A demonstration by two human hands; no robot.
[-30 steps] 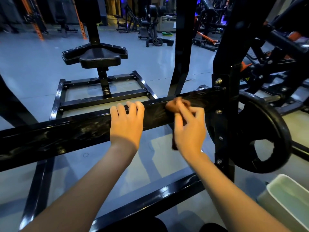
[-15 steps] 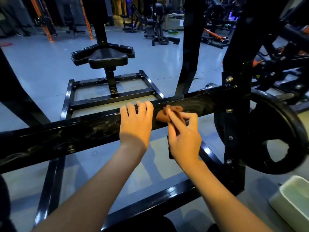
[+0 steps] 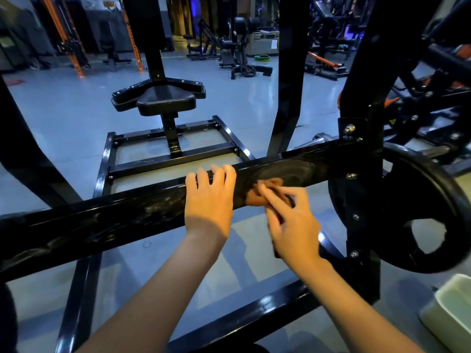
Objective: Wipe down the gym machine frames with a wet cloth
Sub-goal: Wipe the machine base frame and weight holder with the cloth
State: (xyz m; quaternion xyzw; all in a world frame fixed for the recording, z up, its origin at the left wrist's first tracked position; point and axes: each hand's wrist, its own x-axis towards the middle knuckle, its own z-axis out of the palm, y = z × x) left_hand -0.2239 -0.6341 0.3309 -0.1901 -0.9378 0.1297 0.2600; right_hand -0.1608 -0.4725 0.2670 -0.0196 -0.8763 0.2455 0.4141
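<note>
Right hand (image 3: 293,225) presses a brown cloth (image 3: 265,193) flat against the near face of the black crossbeam (image 3: 102,222). Fingers extended, slightly spread, laid over the cloth; motion-blurred, so I cannot tell whether the thumb pinches the cloth. Part of the cloth hangs below the beam behind the palm. Cloth sits on the beam's right half, just right of the left hand (image 3: 207,200), well short of the bolted upright post (image 3: 362,200).

Left hand rests on the same beam, fingers curled over its top edge, gripping the beam. The two hands are close but not touching.

Beam surface shows swirl-shaped smear marks around the cloth and streaks further left, glossy in the light.

Right of the post: black weight plate (image 3: 420,207) with cutout grips, mounted on the far side of the post, standing on edge. Bottom right corner: pale rectangular basin (image 3: 451,309) on the floor, only partly in frame; contents not clear.

Beyond the beam: black padded seat (image 3: 165,99) on a single post, standing on a rectangular floor frame (image 3: 173,159). A second black upright (image 3: 290,72) rises behind the beam, right of the seat. A lower floor rail (image 3: 242,317) runs diagonally beneath the forearms. Background: grey gym floor, orange rack uprights (image 3: 60,34) far left, other machines in the distance.
</note>
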